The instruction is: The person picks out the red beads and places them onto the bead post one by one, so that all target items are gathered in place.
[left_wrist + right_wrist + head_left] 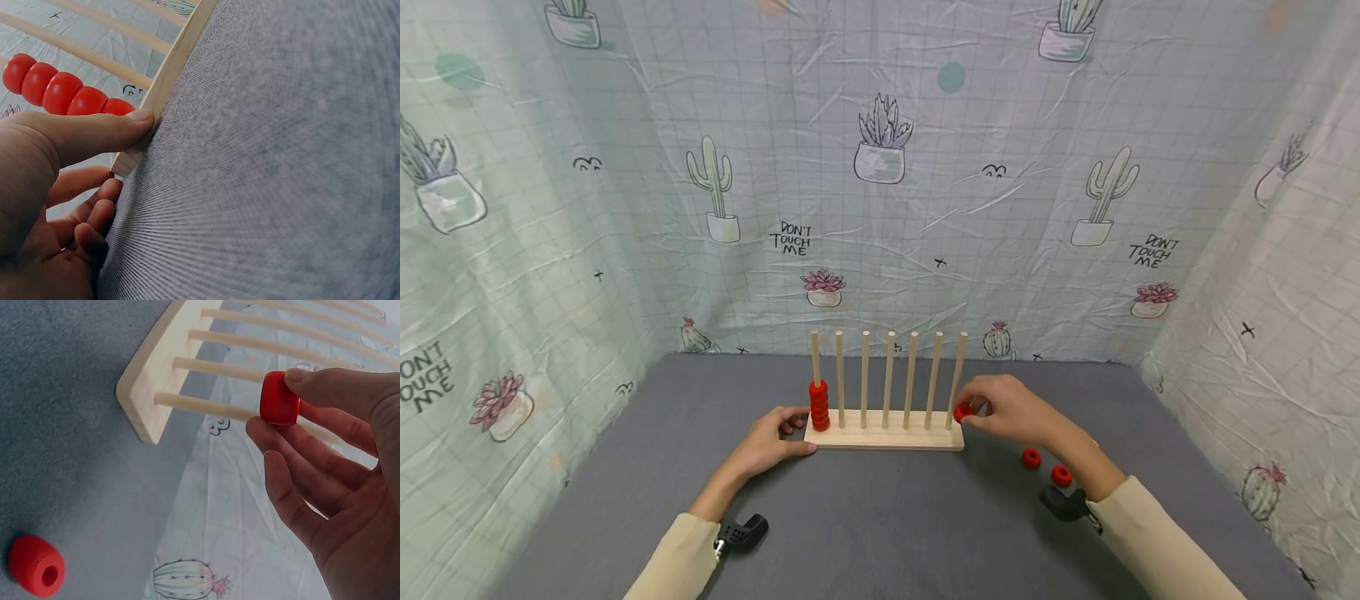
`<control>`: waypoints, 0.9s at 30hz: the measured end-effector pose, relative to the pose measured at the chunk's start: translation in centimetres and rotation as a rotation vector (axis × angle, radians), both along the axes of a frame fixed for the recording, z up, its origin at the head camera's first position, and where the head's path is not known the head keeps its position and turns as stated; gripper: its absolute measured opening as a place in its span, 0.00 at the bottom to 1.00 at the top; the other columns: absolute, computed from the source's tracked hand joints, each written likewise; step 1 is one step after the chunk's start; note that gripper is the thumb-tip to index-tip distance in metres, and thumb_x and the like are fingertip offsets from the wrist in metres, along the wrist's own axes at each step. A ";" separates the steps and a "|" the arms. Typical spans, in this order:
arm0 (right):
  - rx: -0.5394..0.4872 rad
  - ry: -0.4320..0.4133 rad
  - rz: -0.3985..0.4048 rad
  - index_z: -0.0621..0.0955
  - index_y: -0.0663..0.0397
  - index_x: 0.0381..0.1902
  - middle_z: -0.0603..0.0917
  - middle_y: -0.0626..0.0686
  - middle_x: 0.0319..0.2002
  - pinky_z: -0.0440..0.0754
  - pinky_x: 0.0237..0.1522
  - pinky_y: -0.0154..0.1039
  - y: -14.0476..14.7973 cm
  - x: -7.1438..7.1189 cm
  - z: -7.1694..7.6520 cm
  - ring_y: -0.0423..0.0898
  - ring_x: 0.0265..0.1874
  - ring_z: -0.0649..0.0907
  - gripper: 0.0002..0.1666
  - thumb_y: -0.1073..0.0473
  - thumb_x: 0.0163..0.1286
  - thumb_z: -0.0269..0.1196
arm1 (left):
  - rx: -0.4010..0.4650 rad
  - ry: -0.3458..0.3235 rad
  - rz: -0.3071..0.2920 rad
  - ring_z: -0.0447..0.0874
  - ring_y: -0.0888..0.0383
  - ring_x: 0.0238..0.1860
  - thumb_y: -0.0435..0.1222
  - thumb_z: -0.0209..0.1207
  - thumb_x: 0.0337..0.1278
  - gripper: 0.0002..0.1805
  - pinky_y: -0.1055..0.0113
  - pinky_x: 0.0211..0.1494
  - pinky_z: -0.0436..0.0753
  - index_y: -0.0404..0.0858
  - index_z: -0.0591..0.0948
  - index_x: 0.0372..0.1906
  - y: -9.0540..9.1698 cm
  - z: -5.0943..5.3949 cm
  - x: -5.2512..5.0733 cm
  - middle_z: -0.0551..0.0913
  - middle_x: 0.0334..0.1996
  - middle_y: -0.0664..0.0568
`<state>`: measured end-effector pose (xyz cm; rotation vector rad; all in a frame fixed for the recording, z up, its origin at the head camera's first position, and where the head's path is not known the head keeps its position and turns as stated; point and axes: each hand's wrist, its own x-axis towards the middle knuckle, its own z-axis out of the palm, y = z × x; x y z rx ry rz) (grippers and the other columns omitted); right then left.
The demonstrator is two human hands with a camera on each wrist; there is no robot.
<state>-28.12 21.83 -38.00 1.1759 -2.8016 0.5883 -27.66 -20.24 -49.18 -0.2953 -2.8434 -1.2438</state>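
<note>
A wooden base [883, 438] carries a row of several upright pegs. Red beads [819, 407] are stacked on its leftmost peg. The left hand [765, 442] grips the left end of the base, its thumb on the front edge in the left wrist view. The right hand [1011, 408] pinches a red bead [280, 399] between thumb and fingers beside the rightmost peg [206, 407]; whether the peg passes through that bead cannot be told.
Two loose red beads [1032, 457] [1062, 476] lie on the grey tabletop [880, 517] near the right forearm; one bead [37, 565] shows in the right wrist view. A patterned cloth [880, 225] hangs behind the table and along both sides.
</note>
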 end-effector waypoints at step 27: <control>-0.015 -0.027 0.040 0.88 0.50 0.46 0.87 0.46 0.41 0.83 0.38 0.31 -3.6 0.2 1.7 0.39 0.38 0.87 0.09 0.59 0.69 0.70 | 0.010 -0.008 0.007 0.77 0.54 0.46 0.44 0.78 0.49 0.38 0.58 0.51 0.75 0.38 0.80 0.67 0.0 -0.1 0.0 0.83 0.48 0.48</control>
